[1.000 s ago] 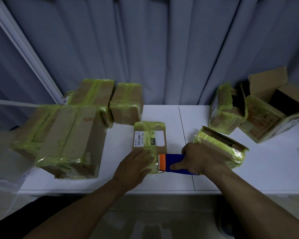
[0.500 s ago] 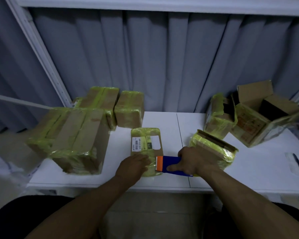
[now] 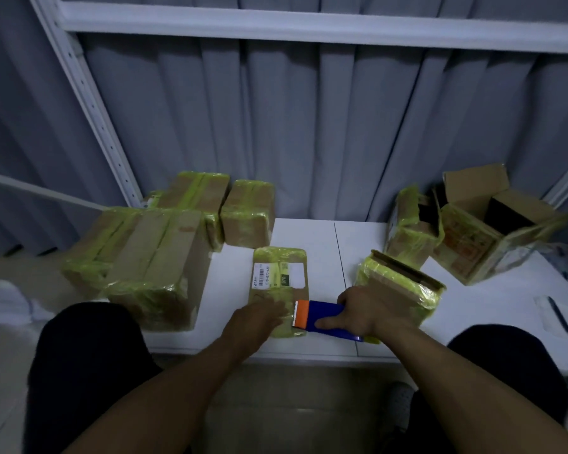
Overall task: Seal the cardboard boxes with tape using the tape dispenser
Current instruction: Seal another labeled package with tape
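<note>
The right hand (image 3: pixel 364 311) is wrapped round the blue body of the tape dispenser (image 3: pixel 322 319), its orange toothed end lying on the near right corner of the flat parcel (image 3: pixel 279 290). The left hand (image 3: pixel 259 317) lies flat, fingers together, pressing the near end of that parcel onto the white desk (image 3: pixel 318 237). The parcel carries a white label and yellow-green tape across both ends.

Step in hand, by judgement: laying or cutting a strip at the parcel's near edge. The next move calls for a firm tilt of the teeth to part the tape, the left hand holding the parcel down and smoothing the end.

Just right lies a taped box (image 3: pixel 397 286). Sealed boxes (image 3: pixel 151 257) stand at left; an open box (image 3: pixel 492 237) waits at far right.
</note>
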Motion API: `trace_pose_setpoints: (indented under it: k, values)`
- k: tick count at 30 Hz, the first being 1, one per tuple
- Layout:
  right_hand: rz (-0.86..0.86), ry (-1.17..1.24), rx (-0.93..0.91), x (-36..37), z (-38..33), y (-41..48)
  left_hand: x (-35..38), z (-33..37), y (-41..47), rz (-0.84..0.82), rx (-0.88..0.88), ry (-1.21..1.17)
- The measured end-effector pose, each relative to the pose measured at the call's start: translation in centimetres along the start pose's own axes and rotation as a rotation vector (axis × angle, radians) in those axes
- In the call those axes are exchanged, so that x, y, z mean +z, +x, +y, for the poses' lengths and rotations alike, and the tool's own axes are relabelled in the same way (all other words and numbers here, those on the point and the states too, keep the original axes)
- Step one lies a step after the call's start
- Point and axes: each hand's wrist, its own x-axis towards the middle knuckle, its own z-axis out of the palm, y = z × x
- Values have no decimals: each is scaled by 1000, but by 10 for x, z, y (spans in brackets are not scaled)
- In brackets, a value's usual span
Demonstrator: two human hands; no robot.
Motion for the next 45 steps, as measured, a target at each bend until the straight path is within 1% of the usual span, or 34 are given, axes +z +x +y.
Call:
trace_pose_setpoints:
  k: [6,11,15,16,19,20,23,24,25,27,28,30,31,32,34,35,36,37,38,40,41,42,43,44,45]
  values:
    - [13,-38,-25,5,-5,-15,1,9,-10,-25,-9,144]
    - [-10,-12,-31,10,4,-10,6,7,-11,-20,-106,-6]
    - [-25,54,-55,16,17,-2,12,-2,-7,-32,-18,70]
    - [-21,65,-59,15,21,-1,11,-3,-6,-34,-22,42]
    - [16,48,-39,4,34,-4,8,-14,3,7,-8,190]
    - [47,20,-34,0,38,-6,7,-15,6,2,-26,182]
    - [123,-40,-43,4,44,-6,9,-12,5,91,-20,137]
    - [132,-48,-38,7,44,-4,9,-9,7,97,-11,115]
    - [129,-53,-30,10,43,-2,8,-7,8,114,19,133]
    - [99,-40,-2,14,42,4,10,-4,7,20,-13,48]
    - [84,-36,8,15,42,6,10,0,8,28,-45,67]
    - [76,-49,13,16,40,8,18,-1,8,112,34,106]
    - [77,-54,12,17,39,9,25,-1,8,115,43,88]
    - [76,-56,14,18,39,11,30,1,9,99,-10,-49]
    - [75,-56,11,20,39,14,34,4,9,19,-204,-393]
    - [76,-57,10,21,39,15,35,7,11,-13,-201,-386]
    - [76,-55,9,21,39,16,38,7,13,-14,-103,-285]
    - [75,-50,10,21,39,18,40,6,15,35,-24,-185]
    - [74,-48,8,22,39,18,41,7,14,103,15,-107]
    - [69,-48,0,23,37,17,42,-2,18,212,131,185]
    - [65,-45,-6,23,36,15,44,-4,19,262,161,208]
    - [58,-36,-12,22,36,14,42,-4,19,264,124,63]
    - [49,-21,-15,21,37,13,39,0,17,288,-17,-235]
    - [42,-6,-21,19,37,11,31,9,14,228,-200,-604]
    - [39,13,-28,17,36,8,27,10,14,190,-341,-968]
